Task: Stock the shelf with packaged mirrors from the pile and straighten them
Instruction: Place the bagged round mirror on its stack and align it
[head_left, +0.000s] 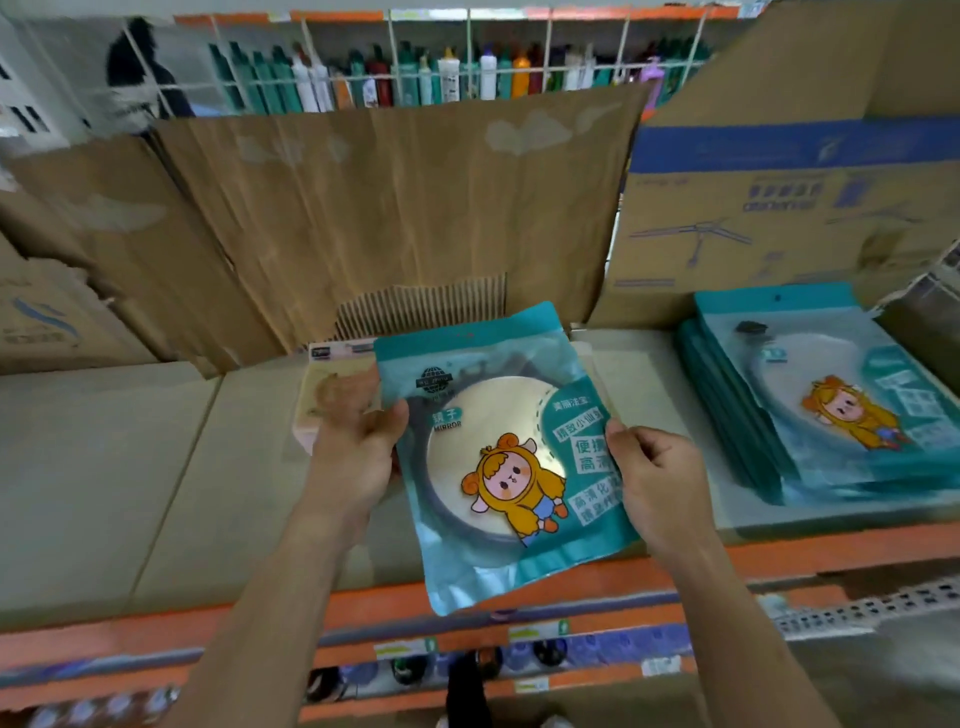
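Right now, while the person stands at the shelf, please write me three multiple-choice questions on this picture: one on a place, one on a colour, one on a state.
1. Where does the pile of mirror packs lie?
A. on the shelf, right of the held pack
B. on the floor
C. left of the held pack

2. What colour is the shelf's front edge?
A. green
B. orange
C. black

3. How is the held pack held?
A. by one hand alone
B. by nothing, it lies free
C. by both hands, one at each side edge

Answers: 1 A, the teal pile sits on the shelf at the right. 2 B, the edge strip is orange. 3 C, the left hand and the right hand each grip one side.
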